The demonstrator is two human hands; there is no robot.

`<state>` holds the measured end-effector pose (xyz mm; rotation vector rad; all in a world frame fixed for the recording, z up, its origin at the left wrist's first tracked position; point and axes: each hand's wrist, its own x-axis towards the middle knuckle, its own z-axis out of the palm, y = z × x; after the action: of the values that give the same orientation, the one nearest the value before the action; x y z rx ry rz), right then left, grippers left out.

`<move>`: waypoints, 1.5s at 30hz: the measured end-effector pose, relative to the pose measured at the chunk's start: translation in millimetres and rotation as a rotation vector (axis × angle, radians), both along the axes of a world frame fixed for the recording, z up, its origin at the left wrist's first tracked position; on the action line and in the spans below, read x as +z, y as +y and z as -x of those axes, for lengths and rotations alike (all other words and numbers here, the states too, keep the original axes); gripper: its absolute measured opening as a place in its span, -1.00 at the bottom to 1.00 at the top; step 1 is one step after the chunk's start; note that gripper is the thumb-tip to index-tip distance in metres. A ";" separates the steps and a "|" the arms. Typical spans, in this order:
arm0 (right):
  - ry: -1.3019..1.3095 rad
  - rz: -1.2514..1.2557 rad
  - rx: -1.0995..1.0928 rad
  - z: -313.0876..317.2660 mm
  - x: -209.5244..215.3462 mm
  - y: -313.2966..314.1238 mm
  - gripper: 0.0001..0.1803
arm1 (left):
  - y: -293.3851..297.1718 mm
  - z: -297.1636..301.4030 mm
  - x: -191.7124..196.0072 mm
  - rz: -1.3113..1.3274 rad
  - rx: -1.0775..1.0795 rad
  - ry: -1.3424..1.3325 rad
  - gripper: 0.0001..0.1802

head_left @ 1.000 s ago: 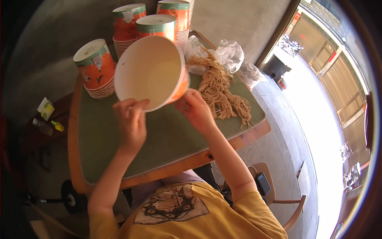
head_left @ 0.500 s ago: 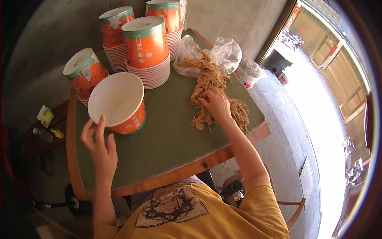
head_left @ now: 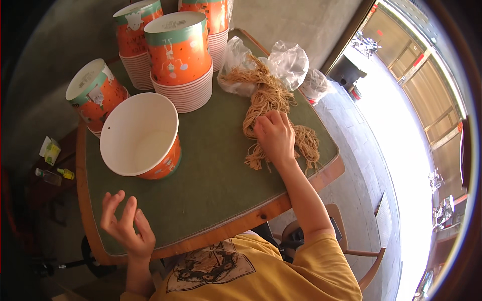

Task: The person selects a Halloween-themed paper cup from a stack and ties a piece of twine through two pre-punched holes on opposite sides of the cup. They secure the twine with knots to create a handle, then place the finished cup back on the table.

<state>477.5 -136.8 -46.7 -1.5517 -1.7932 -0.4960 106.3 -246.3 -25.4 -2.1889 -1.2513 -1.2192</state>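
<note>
A paper bucket (head_left: pixel 173 155), orange and green outside and white inside, stands upright on the table with its mouth tilted toward me. A small dark hole shows in its inner wall near the left rim. My left hand (head_left: pixel 129 228) hovers nearer to me over the table's front left, apart from the bucket, fingers spread and loosely bent, holding nothing. On the right lies a loose bundle of tan cords (head_left: pixel 268 100). My right hand (head_left: pixel 276 138) rests on it with fingers curled into the strands; the fingertips are partly hidden.
Stacks of upside-down paper buckets (head_left: pixel 178 55) rise at the back left, close behind the upright one. Clear plastic bags (head_left: pixel 288 65) lie beyond the cords. The green tabletop (head_left: pixel 216 165) has a wooden edge; a chair (head_left: pixel 369 255) stands at the right.
My left hand has come away from the bucket's rim and moved down toward me. My right hand stays at the cords, its fingers more curled. The view has shifted slightly.
</note>
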 end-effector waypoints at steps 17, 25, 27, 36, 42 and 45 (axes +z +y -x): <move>0.396 0.657 1.031 146.5 24.1 -65.1 -0.89 | -4.8 -30.3 -1.8 1.023 -0.502 -0.749 -0.58; 0.113 0.569 0.982 119.9 38.6 -38.6 -0.83 | -2.0 2.1 12.4 0.866 -0.141 -0.325 -0.86; -0.148 0.526 0.838 95.0 33.8 -30.3 -0.83 | -1.5 24.2 20.3 0.653 0.016 -0.205 -0.85; -0.105 0.566 0.223 3.1 47.2 -9.4 -0.87 | -6.2 116.5 62.7 0.463 0.303 -0.196 -0.83; 0.669 0.634 1.118 122.0 75.1 -42.9 -0.53 | 5.0 31.9 92.9 0.385 -0.137 0.259 -0.76; 0.609 0.596 1.192 160.8 73.1 -58.1 -0.55 | 13.6 -5.0 93.2 0.357 -0.285 0.299 -0.71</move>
<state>316.8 -194.9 26.4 -0.5516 -2.0170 1.0251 111.3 -232.7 67.8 -2.7616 -1.1268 -0.7561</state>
